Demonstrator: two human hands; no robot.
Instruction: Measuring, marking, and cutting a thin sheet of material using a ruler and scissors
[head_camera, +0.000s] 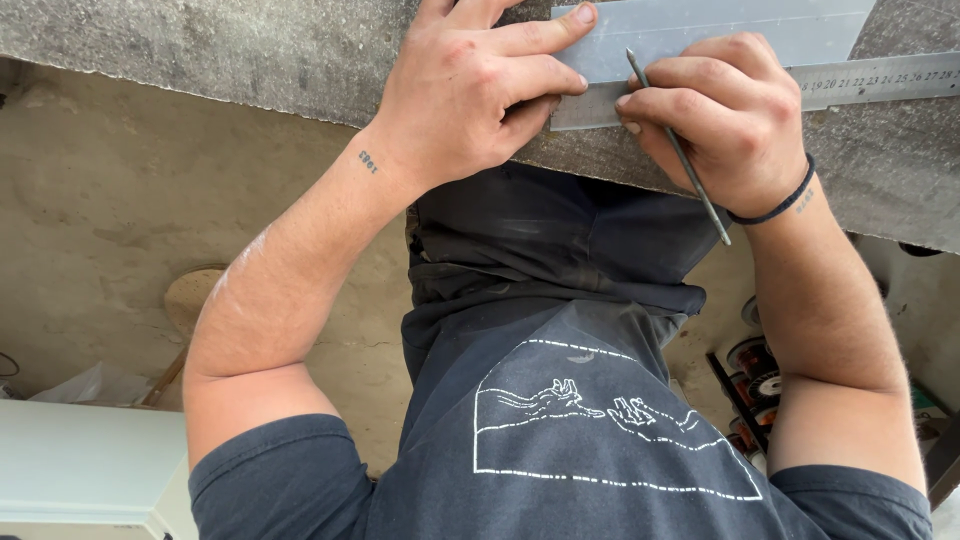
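Your dark shirt (560, 450), with its white line drawing on the chest, fills the bottom of the view, and your dark trousers (540, 250) run up from it toward the edge of the rough grey slab (200, 50) you are bent over. Both forearms reach up to that slab. Your left hand (470, 90) lies palm down on a pale grey sheet-metal strip (700, 30), the fingers stretched out and slightly spread, with the fingertips pressing flat on the strip's left end. Just beside it, your right hand (730, 120) is curled with its fingers bunched together, pinching a thin metal scriber (680, 150); its pointed tip rests on the strip and its shaft slants back across your knuckles past the wrist, where you wear a dark band (775, 208). A steel ruler (880, 78) lies on the slab and passes under your right hand, its free end running off to the right. Below the slab, a pale concrete floor (100, 200) shows to the left, and some spools of copper-coloured wire (755, 370) sit near your right elbow.
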